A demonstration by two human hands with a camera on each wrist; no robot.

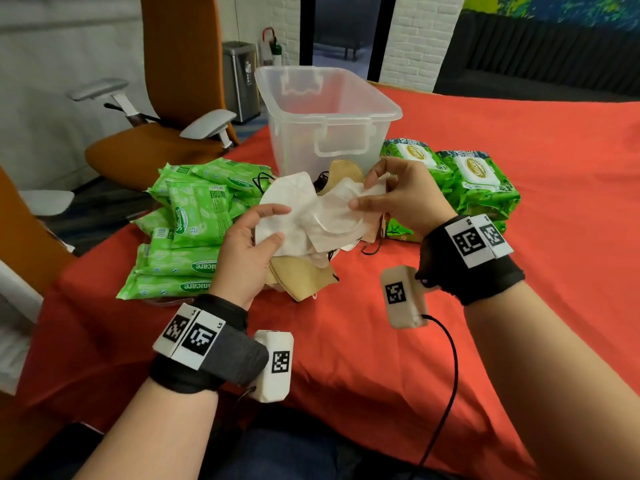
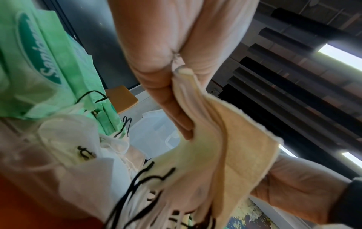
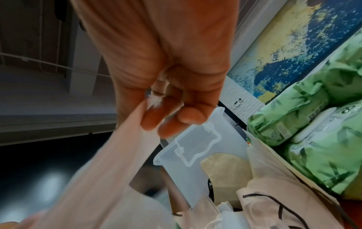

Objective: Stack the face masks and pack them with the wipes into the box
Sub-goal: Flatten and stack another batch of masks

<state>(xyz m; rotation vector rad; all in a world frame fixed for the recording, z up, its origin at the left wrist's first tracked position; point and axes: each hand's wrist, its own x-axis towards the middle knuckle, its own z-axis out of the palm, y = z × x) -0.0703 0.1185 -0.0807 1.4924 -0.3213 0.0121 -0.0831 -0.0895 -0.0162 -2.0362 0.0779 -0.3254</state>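
Both hands hold one white face mask (image 1: pixel 322 209) above a loose pile of white and beige masks (image 1: pixel 298 275) on the red tablecloth. My left hand (image 1: pixel 277 223) pinches its left end; in the left wrist view the hand (image 2: pixel 176 80) has the pale mask (image 2: pixel 225 139) between thumb and fingers. My right hand (image 1: pixel 363 194) pinches the right end, and the right wrist view shows its fingers (image 3: pixel 166 117) curled on the mask (image 3: pixel 117 162). Behind the pile stands the clear plastic box (image 1: pixel 332 117) without a lid. Green wipes packs lie to the left (image 1: pixel 194 230) and to the right (image 1: pixel 474 174).
An orange office chair (image 1: pixel 162 133) stands off the table's left side. The red cloth (image 1: pixel 381 341) stretches toward me and to the right. A black cable (image 1: pixel 450 368) hangs from the right wrist camera. Black ear loops (image 2: pixel 137 186) trail among the masks.
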